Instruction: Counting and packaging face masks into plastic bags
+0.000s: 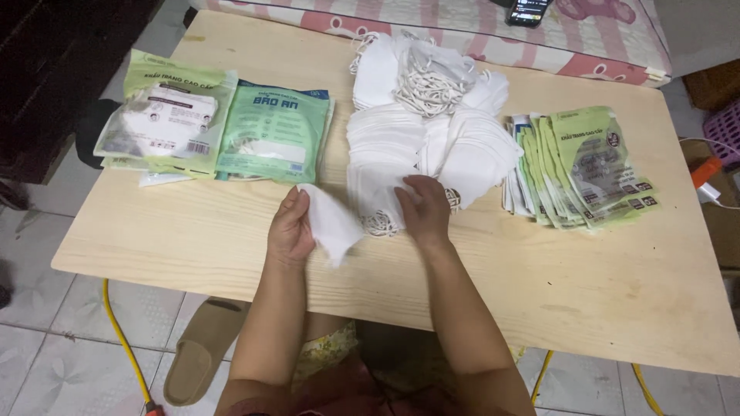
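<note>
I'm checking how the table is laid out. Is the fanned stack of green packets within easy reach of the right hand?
Probably yes. The right hand rests on the white masks, and the green packets lie just beyond them on bare table, with nothing between.

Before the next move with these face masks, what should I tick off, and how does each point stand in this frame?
1. Left hand grips one white mask: ok.
2. Right hand rests on the mask pile, fingers curled on a mask: ok.
3. Empty green pouches fanned within reach at the right: ok.
4. Filled packs stacked at the left, off the working area: ok.
5. Ear loops of the held mask untangled: cannot tell.
6. Bare table in front: ok.
</note>
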